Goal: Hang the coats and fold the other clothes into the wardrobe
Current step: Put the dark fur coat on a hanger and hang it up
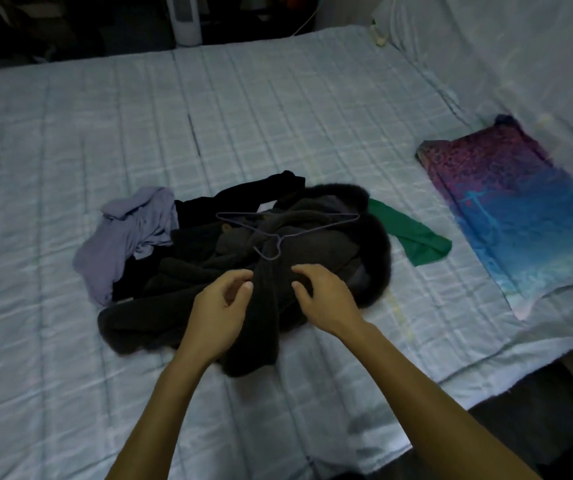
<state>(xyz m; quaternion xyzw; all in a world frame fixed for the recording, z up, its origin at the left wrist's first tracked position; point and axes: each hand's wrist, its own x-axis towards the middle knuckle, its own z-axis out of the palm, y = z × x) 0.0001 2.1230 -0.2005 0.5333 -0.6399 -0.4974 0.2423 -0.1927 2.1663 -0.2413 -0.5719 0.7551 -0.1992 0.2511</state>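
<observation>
A dark grey coat (191,306) with a black fur collar (375,244) lies crumpled in a heap on the bed. A thin wire hanger (278,233) rests on top of it, hook toward me. My left hand (222,306) and my right hand (323,296) hover just over the coat's near part, fingers curled and apart, holding nothing. A lilac garment (122,244) lies at the heap's left, a black garment (243,195) behind it, and a green one (413,233) pokes out at the right.
The heap sits on a pale blue quilted bed (70,133). A purple-and-blue patterned cloth (513,209) lies flat at the right. A white fan base (188,22) stands in the dark beyond the far edge. The bed's near right corner drops to dark floor.
</observation>
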